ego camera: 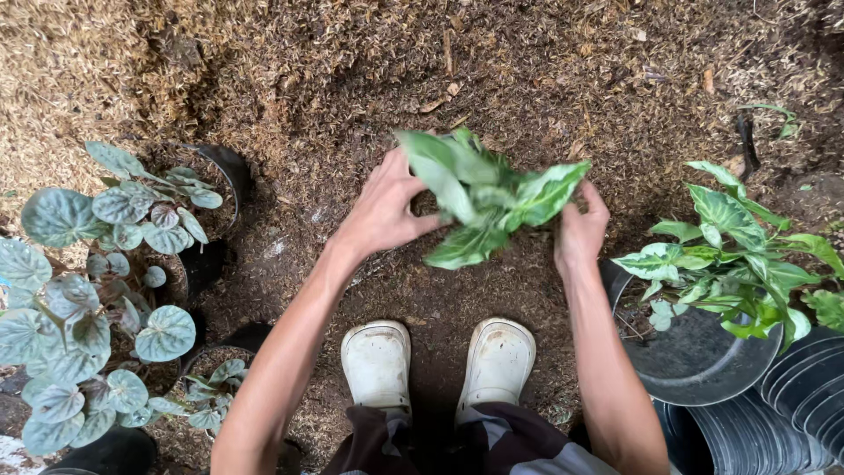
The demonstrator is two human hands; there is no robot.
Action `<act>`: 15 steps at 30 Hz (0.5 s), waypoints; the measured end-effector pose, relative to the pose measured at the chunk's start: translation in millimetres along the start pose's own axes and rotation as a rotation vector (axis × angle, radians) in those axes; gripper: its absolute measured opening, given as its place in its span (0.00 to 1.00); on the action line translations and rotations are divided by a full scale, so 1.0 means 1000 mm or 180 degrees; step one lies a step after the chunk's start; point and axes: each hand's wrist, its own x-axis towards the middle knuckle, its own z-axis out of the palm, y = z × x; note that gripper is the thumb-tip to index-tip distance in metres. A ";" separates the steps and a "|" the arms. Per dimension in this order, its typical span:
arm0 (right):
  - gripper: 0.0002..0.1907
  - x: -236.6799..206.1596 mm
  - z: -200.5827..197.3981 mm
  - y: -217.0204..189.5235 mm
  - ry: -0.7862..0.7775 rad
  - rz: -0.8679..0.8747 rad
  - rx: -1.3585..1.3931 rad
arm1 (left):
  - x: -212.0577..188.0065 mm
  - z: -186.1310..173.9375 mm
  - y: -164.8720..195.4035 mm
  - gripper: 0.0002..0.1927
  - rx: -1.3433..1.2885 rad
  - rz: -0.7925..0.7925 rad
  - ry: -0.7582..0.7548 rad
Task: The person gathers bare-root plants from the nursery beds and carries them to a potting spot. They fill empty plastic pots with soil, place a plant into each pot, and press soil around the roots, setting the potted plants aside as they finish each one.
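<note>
Both hands are on one small leafy plant [488, 198], held low over the brown mulch ground [527, 79], just ahead of the person's white shoes [435, 361]. Left hand [382, 211] is on the plant's left side, fingers curled in toward the base under the leaves, thumb pointing right and touching the lower leaf; it looks closed on the plant. Right hand [578, 230] is on the right side, fingers bent up against the outer leaves, also gripping, though the leaves hide the actual contact point. The plant's leaves are green with pale streaks, fanning up and outward; its roots or pot are hidden, can't tell which. To the right, just beside the right forearm, a black pot [694, 352] holds another plant with similar streaked leaves [730, 255], and a stack of empty black pots [791, 405] lies in the lower right corner. On the left, well apart from the hands, several potted plants with round silvery-green leaves [88, 290] stand grouped in black pots.
</note>
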 end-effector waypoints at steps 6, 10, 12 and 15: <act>0.25 0.010 0.049 -0.062 -0.1514 -0.0361 0.0800 | -0.014 0.008 0.002 0.15 0.0063 0.0293 0.0138; 0.35 0.016 0.084 -0.068 -0.1707 -0.0928 -0.0966 | -0.015 0.010 -0.004 0.13 -0.0246 0.0167 0.0138; 0.34 0.021 0.094 -0.058 -0.1769 -0.1492 -0.1176 | -0.014 0.010 -0.008 0.35 -0.0881 -0.0510 0.0078; 0.20 0.031 0.099 -0.040 -0.2078 -0.2339 -0.2557 | -0.015 0.008 -0.015 0.45 -0.1396 -0.0654 -0.0076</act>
